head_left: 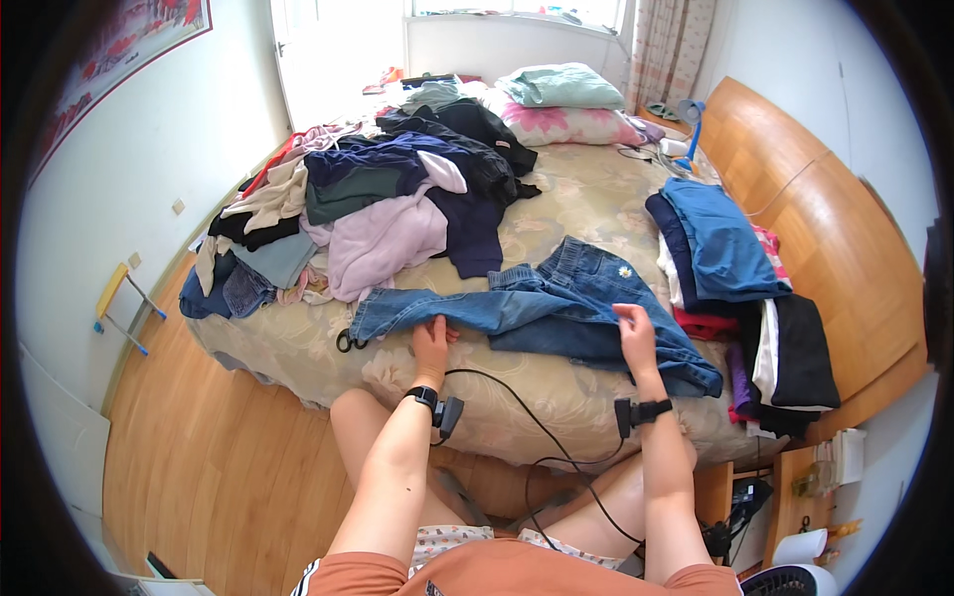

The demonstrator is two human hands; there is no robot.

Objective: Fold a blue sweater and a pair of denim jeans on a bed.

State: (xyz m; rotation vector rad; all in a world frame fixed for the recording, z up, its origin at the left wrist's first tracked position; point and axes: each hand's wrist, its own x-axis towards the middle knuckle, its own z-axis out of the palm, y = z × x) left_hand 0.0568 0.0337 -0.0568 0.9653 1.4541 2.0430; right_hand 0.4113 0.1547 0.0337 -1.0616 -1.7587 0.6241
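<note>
A pair of blue denim jeans (536, 305) with a gathered elastic waistband and a small daisy lies spread and rumpled near the front of the bed (589, 186). One leg stretches left, another part runs down to the right. My left hand (431, 346) touches the lower edge of the left-pointing leg, fingers bent; whether they grip the cloth is unclear. Over the right part of the jeans, my right hand (637, 339) is raised with its fingers curled, and its hold on the denim cannot be made out. Black loop handles, seemingly of scissors (345, 341), poke out by the left leg's hem.
A loose heap of clothes (387, 216) covers the bed's left side. Folded clothes (723, 246) are stacked along the wooden headboard (805, 223). Pillows (563, 104) and a blue desk lamp (695, 134) are farther back. A black cable (514, 395) runs between my wrist-worn devices.
</note>
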